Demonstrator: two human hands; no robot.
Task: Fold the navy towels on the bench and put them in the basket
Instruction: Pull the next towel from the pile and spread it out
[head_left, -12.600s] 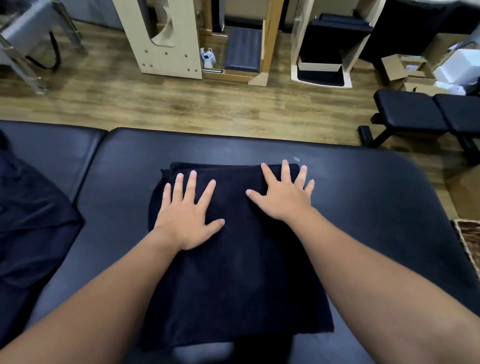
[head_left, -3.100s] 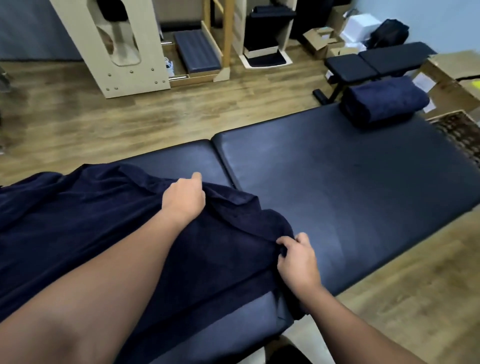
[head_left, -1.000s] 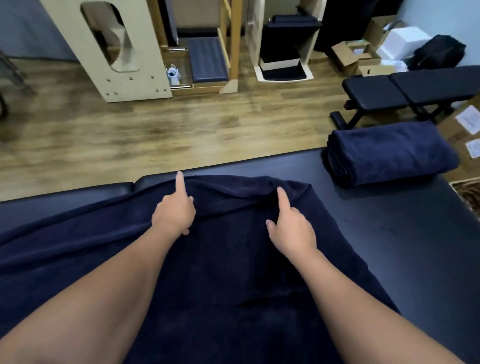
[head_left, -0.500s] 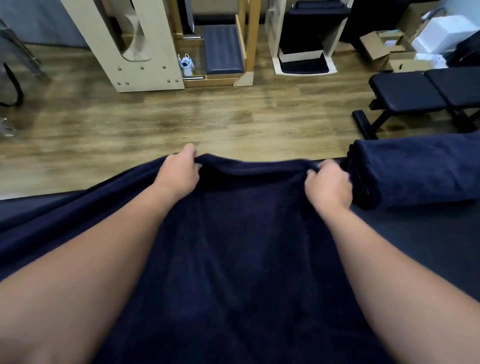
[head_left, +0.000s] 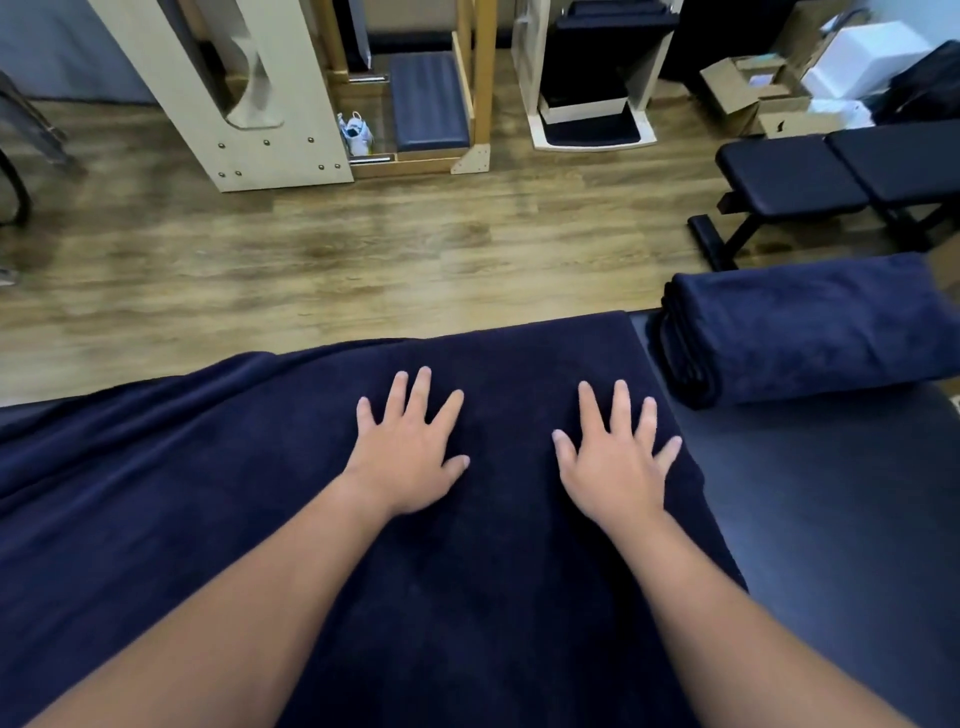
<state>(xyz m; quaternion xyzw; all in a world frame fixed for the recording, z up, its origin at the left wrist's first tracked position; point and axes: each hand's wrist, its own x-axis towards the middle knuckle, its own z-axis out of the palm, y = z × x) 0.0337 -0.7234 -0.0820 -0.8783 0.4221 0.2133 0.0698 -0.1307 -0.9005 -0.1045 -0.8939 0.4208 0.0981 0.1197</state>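
A large navy towel (head_left: 208, 493) lies spread over the black padded bench (head_left: 841, 519), its far edge along the bench's far side. My left hand (head_left: 408, 457) and my right hand (head_left: 615, 465) rest flat on it side by side, fingers straight and spread, palms down near the towel's right end. A second navy towel (head_left: 810, 332), folded into a thick bundle, sits on the bench to the right, just beyond my right hand. The basket is out of view apart from a possible sliver at the right edge.
Wooden floor (head_left: 363, 249) lies beyond the bench. A black workout bench (head_left: 831, 176) stands at the far right, with cardboard boxes (head_left: 753, 98) behind it. Pale wooden equipment frames (head_left: 249, 104) stand along the back.
Half a second ago both hands gripped the towel's far edge and pulled it out. Now they have let go and lie flat on the spread towel, a little nearer to me.
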